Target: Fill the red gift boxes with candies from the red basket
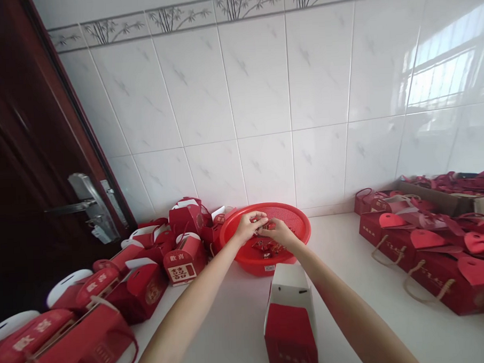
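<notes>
My left hand [249, 228] and my right hand [280, 233] are close together over a red plastic basket [254, 268]. The fingers of both are curled inward and pinched around something small that I cannot make out. Beneath them, several small red wrapped pieces [264, 247], which look like candies, lie in the basket. Between my forearms stands a red gift box [290, 329] with its top open and its white inside showing.
Red gift boxes [138, 287] crowd the left side beside a dark door [28, 158] with a metal handle [93, 204]. More red boxes with rope handles [414, 259] line the right, near a cardboard box [459, 203] of red items. A tiled wall [258, 90] rises behind.
</notes>
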Available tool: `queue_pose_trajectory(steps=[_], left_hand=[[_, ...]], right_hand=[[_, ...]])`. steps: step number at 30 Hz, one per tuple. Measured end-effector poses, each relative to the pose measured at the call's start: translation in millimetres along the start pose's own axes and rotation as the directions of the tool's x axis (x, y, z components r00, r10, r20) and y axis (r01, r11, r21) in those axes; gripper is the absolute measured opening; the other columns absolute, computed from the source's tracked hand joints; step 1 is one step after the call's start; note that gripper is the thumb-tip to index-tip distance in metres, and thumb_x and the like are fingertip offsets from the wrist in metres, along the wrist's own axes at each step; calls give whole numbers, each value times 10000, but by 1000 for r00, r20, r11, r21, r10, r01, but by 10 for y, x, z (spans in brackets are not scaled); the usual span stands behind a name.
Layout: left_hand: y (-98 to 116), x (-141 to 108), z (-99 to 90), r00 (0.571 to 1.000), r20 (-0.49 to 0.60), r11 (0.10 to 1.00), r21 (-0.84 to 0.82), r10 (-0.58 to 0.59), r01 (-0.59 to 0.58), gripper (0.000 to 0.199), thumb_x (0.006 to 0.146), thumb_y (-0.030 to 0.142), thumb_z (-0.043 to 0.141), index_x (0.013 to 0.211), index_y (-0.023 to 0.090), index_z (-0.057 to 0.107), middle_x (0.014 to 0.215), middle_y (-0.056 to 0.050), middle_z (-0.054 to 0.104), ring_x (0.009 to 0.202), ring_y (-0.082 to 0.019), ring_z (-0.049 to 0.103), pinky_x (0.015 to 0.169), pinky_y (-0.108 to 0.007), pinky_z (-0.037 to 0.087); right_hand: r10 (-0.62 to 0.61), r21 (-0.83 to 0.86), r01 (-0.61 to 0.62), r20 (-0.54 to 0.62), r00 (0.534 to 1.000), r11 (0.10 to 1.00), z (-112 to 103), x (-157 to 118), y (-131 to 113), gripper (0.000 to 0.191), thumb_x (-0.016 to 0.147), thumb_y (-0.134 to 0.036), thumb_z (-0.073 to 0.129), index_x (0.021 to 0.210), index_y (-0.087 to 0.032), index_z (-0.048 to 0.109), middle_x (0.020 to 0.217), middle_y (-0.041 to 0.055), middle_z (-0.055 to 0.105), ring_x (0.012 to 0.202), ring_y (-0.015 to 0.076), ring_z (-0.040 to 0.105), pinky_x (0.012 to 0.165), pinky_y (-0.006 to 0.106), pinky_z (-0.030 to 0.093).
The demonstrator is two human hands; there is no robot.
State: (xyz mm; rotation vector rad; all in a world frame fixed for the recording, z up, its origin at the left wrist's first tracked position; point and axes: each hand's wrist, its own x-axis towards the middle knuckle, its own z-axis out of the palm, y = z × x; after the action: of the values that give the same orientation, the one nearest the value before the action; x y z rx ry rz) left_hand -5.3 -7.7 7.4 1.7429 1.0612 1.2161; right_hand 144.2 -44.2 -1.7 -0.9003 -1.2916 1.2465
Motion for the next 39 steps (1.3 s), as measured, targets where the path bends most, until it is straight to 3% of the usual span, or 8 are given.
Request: queue_pose_trajectory(steps=[3, 9, 18, 23, 27, 33, 36, 39], left_hand=[[-36, 8, 6, 999, -31, 1000, 22, 9, -8, 346, 743, 489, 714, 876, 170, 694, 939, -58, 716, 905, -199, 636, 733, -275, 495], [-170, 65, 15, 982, 74, 983, 66, -174, 169, 259, 798, 412, 656, 734, 162, 668, 666, -12, 661, 564, -138, 582, 566, -260, 454], [-223, 101, 106, 839, 273, 882, 121, -470, 455, 377, 792, 558, 654, 750, 183, 653, 591, 0, 657, 487, -155, 604, 558, -288, 492], [-134, 72, 68, 797, 321, 855, 99, -511, 509, 367, 716, 528, 742, 789, 178, 657, 631, -3, 670, 557, -178, 666, 620, -303, 536], [-86, 55, 63, 821, 335, 881, 69, -463, 468, 348, 575, 313, 869, 838, 156, 704, 710, -38, 712, 602, -185, 674, 640, -323, 546], [-12, 91, 40, 981, 96, 982, -71, -167, 174, 523, 653, 293, 832, 1136, 182, 664, 1100, -86, 725, 1024, -221, 667, 910, -356, 514], [64, 113, 108, 999, -23, 996, -86, -23, 21, 413, 675, 296, 804, 1051, 179, 678, 1123, -72, 715, 1098, -221, 630, 982, -346, 479], [149, 108, 277, 989, -23, 988, 39, 148, -147, 271, 689, 286, 784, 927, 177, 715, 1000, -64, 721, 966, -219, 657, 912, -352, 512]], right_hand=[[-15, 86, 12, 38, 999, 996, 5, 6, 16, 247, 574, -264, 825, 691, -181, 624, 591, -19, 664, 529, 160, 644, 508, 273, 511], [15, 375, 55, -182, 983, 925, -211, -55, -56, 244, 590, -242, 748, 647, -212, 512, 652, 12, 690, 621, 181, 680, 625, 312, 571], [-35, 448, 138, -230, 973, 883, -323, -65, 1, 177, 634, -259, 698, 636, -211, 528, 673, 16, 666, 649, 157, 642, 672, 305, 568], [-61, 485, 147, -188, 980, 862, -327, -82, -4, 176, 637, -252, 717, 627, -217, 545, 680, 15, 668, 673, 166, 648, 661, 305, 569], [-55, 499, 148, -196, 979, 854, -322, -76, -3, 193, 643, -281, 738, 616, -221, 558, 674, 17, 674, 707, 175, 657, 691, 311, 576], [-10, 448, 117, -233, 972, 886, -307, -74, -1, 208, 663, -337, 755, 698, -218, 588, 740, 26, 703, 768, 193, 685, 706, 310, 578], [41, 407, 49, -209, 977, 912, -295, -87, 4, 220, 667, -319, 762, 712, -221, 570, 774, 29, 708, 836, 214, 701, 723, 322, 592], [67, 405, 5, -163, 984, 914, -282, -100, 11, 207, 682, -317, 749, 724, -221, 570, 790, 27, 696, 832, 220, 697, 706, 347, 609]])
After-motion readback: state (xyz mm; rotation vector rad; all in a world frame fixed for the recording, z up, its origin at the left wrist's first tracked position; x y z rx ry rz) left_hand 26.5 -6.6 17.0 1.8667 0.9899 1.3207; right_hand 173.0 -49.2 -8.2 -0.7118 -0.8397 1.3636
